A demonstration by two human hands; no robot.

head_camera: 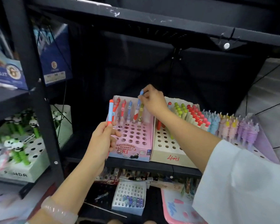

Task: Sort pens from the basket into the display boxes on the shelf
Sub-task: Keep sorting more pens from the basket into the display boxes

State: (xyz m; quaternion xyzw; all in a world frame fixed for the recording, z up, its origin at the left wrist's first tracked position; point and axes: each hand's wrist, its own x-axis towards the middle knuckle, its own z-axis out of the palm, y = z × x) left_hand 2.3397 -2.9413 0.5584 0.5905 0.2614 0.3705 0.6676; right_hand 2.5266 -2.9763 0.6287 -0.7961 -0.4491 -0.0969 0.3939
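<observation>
- Left hand [102, 139], nearest, grips a red-and-blue pen [110, 113] just before the pink display box [132, 149].
- Right hand [153, 99] pinches a blue-capped pen [141, 94] over that box's back row.
- Likely next: seat it in a hole.

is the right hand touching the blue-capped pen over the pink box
Touching. The head view shows the right hand pinching the blue-capped pen near its top, above the back row of the pink display box.
</observation>
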